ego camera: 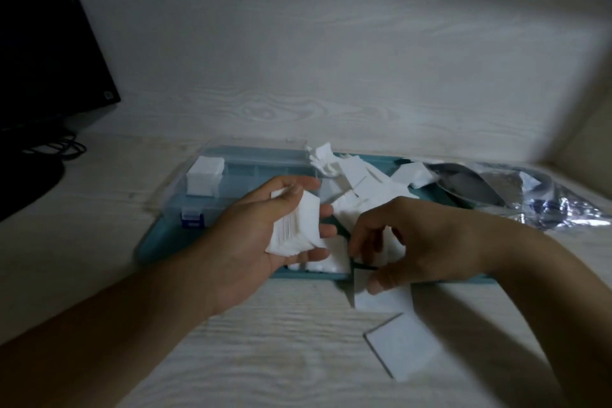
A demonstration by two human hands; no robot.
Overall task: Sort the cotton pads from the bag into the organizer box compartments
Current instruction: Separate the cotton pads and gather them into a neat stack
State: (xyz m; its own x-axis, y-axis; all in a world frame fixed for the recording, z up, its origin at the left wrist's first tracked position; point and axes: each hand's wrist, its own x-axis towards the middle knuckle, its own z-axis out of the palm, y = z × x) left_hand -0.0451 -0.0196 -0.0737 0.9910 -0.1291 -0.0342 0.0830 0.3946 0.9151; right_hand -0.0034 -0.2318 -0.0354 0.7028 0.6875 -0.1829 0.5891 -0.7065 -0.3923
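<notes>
Two bare hands are working over a teal tray (pixel 149 250) lying on a pale wood-grain table (pixel 281 351). The left hand (pixel 265 232) is sitting palm up over the tray's near left part, its fingers and thumb curling round one thick stack of square cotton pads (pixel 294 228); the number of pads in it is too fine to count. The right hand (pixel 407 242) is hanging over the tray's near edge with its fingers bent down toward the loose pads; its thumb tip is touching one single pad (pixel 381 298) lying half off that near edge, but whether the fingers are pinching anything is hidden.

One clear organizer box (pixel 251 175) with one blue latch (pixel 192 219) is standing on the tray's far left corner. One stack of pads (pixel 205 179) is filling its leftmost far compartment, while the neighbouring compartments are looking bare through the plastic. One jumbled heap of loose pads (pixel 361 189) is spreading across the tray's middle, uncountable in the blur. One more small stack (pixel 402 346) is lying on the table, clear of the tray's near edge, toward the near right.

One crinkled shiny bag (pixel 530 195) is lying at the tray's far right end. One dark monitor (pixel 39 43) is standing at the table's far left, with cables (pixel 56 146) coiling beside it.
</notes>
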